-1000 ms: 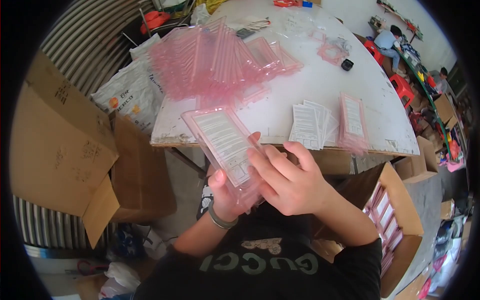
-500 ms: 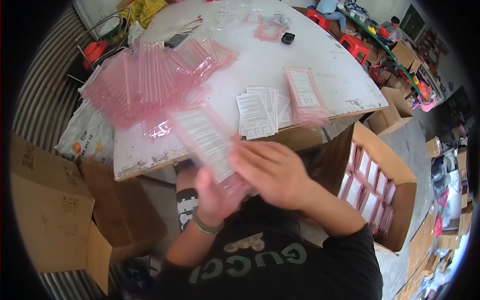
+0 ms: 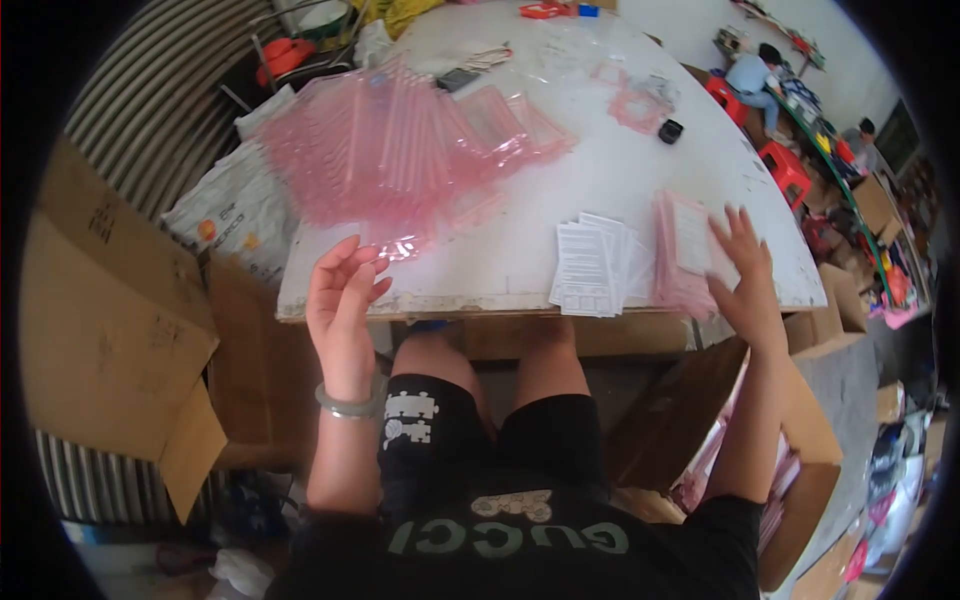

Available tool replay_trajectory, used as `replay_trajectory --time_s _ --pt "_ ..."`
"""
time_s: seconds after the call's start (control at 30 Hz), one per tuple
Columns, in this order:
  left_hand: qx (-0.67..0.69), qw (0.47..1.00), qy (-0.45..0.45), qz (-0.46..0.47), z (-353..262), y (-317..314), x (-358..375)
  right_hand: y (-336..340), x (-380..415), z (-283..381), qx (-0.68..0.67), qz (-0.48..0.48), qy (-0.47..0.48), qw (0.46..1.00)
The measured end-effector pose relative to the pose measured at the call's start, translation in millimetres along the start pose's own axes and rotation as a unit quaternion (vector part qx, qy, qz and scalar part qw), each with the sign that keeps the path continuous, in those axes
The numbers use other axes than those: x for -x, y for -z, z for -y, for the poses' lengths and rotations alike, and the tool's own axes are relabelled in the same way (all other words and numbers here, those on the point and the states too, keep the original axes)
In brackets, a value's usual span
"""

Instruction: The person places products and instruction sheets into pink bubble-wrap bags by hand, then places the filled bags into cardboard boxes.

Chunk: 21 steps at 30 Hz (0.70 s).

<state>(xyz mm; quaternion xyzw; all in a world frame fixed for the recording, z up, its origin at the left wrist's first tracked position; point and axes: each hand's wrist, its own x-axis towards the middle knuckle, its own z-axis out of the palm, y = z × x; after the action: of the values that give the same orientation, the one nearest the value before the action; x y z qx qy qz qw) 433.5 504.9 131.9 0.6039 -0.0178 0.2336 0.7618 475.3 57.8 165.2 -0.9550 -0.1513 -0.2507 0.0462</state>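
My left hand (image 3: 345,295) hovers by the table's front edge, fingers loosely curled and apart, holding nothing. Behind it spreads a large fanned heap of clear pink plastic pouches (image 3: 370,150). My right hand (image 3: 745,275) has its fingers spread at the right side of a stack of filled pink pouches (image 3: 685,250), each showing a white printed sheet inside. Left of that stack lies a loose fan of white printed cards (image 3: 588,265), reaching the front edge.
The white table (image 3: 480,275) also carries a small black object (image 3: 670,131) and loose pink plastic (image 3: 640,105). A cardboard box (image 3: 805,480) holding pink pouches stands below right. Another carton (image 3: 120,290) stands at left. Two people sit at a far green bench.
The filled pouch that both hands held over my lap has left them and appears on the right stack. My hands have parted, left to the left, right to the stack. The view has shifted.
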Motion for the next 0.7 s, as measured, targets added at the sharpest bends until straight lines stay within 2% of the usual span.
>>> replay_trajectory --time_s 0.07,0.1,0.13,0.17,0.23,0.33,0.43,0.5,0.53,0.6,0.63,0.67,0.7 --pt "0.013 0.999 0.011 -0.040 6 10 1 -14 -48 56 -0.195 -0.161 0.057 0.966" --pt "0.024 0.998 0.018 -0.053 10 9 0 -30 -72 98 -0.274 -0.202 0.123 0.932" --pt "0.035 0.997 0.024 -0.063 10 6 -2 -30 -96 141 -0.351 -0.167 0.224 0.894" --pt "0.023 0.998 0.029 -0.052 8 0 1 -37 -115 180 -0.312 -0.204 0.274 0.887" --pt "0.019 0.999 0.036 -0.036 3 -3 7 -55 -156 233 -0.215 -0.214 0.287 0.908" --pt "0.027 0.999 0.030 -0.037 -2 1 15 -81 -200 253 -0.131 -0.212 0.340 0.907" --pt "0.035 0.998 0.040 -0.038 0 9 18 -77 -213 247 -0.135 -0.219 0.366 0.894" --pt "0.025 0.998 0.046 -0.037 10 15 18 -66 -216 236 -0.223 -0.319 0.325 0.862" --pt "0.101 0.992 0.074 0.007 10 15 18 -59 -214 230 -0.266 -0.366 0.297 0.841" --pt "0.247 0.955 0.130 0.097 6 13 10 -27 -183 222 -0.365 -0.372 0.302 0.798" --pt "0.358 0.906 0.164 0.153 -7 4 8 -13 -159 221 -0.413 -0.372 0.306 0.773" --pt "0.466 0.839 0.193 0.204 -23 -10 9 -5 -128 218 -0.436 -0.319 0.320 0.778" --pt "0.492 0.810 0.210 0.241 -33 -19 11 2 -99 217 -0.462 -0.253 0.332 0.783"
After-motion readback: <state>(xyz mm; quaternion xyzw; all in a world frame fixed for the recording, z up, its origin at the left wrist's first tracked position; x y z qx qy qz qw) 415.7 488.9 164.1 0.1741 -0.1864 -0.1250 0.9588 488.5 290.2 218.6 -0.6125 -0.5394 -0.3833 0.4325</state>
